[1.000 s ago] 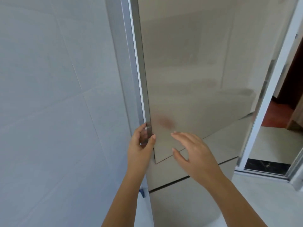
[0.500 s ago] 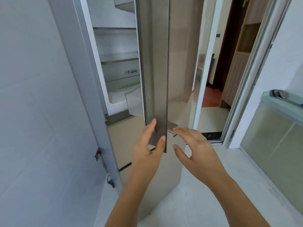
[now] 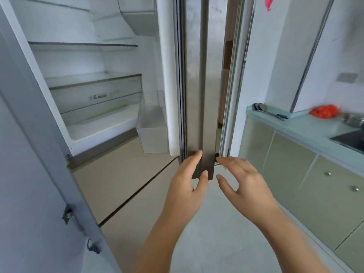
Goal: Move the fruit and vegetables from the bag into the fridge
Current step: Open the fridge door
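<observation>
The fridge door (image 3: pixel 199 85) is swung wide, seen edge-on in the middle of the view. My left hand (image 3: pixel 189 186) grips its bottom corner, thumb on the outer face and fingers on the inner side. My right hand (image 3: pixel 242 180) hovers just right of the door edge with fingers spread, holding nothing. The fridge interior (image 3: pixel 92 85) shows white shelves and a clear drawer (image 3: pixel 98 99), with no food visible. A red bag (image 3: pixel 325 110) lies on the counter at the far right.
A pale green counter (image 3: pixel 307 129) with cabinets below runs along the right, with a sink (image 3: pixel 352 140) and a utensil (image 3: pixel 266 111) on it. Lower fridge drawers (image 3: pixel 122 184) are closed. A tiled wall (image 3: pixel 23 174) stands at the left.
The fridge door has swung from nearly closed to wide, pulled by my left hand. The interior and the counter with the red bag have come into view.
</observation>
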`<state>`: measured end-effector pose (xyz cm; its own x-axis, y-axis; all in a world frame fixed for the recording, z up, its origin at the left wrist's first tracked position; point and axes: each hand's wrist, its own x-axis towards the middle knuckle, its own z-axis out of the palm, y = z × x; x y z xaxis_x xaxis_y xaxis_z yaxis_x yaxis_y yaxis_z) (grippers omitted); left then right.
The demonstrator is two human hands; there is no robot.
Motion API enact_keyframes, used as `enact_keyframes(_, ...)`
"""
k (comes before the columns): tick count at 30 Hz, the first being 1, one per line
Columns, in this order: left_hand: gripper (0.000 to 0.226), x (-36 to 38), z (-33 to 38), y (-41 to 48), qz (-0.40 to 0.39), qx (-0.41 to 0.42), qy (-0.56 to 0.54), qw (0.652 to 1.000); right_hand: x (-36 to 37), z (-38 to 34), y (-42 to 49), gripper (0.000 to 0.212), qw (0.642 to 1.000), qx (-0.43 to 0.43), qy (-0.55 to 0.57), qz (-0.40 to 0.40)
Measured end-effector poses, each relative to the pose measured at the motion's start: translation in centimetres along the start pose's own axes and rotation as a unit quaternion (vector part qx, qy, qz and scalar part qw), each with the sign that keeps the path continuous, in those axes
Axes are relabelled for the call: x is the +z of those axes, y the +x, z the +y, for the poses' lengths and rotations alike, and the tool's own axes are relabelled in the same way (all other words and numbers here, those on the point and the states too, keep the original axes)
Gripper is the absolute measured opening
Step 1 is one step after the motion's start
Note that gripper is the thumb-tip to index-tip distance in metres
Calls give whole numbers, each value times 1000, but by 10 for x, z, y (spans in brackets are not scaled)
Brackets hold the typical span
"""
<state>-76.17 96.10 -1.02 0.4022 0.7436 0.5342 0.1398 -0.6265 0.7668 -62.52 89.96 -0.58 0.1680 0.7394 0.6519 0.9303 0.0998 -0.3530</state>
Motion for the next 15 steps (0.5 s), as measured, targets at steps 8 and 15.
enact_keyframes(8, 42, -14, 2, 4, 75, 134, 169, 974, -10, -4, 11, 41, 999, -16, -6, 45)
enact_keyframes(15, 43, -34, -10, 19, 103, 139, 298, 939, 22, -26, 56, 46, 996, -69, -18, 48)
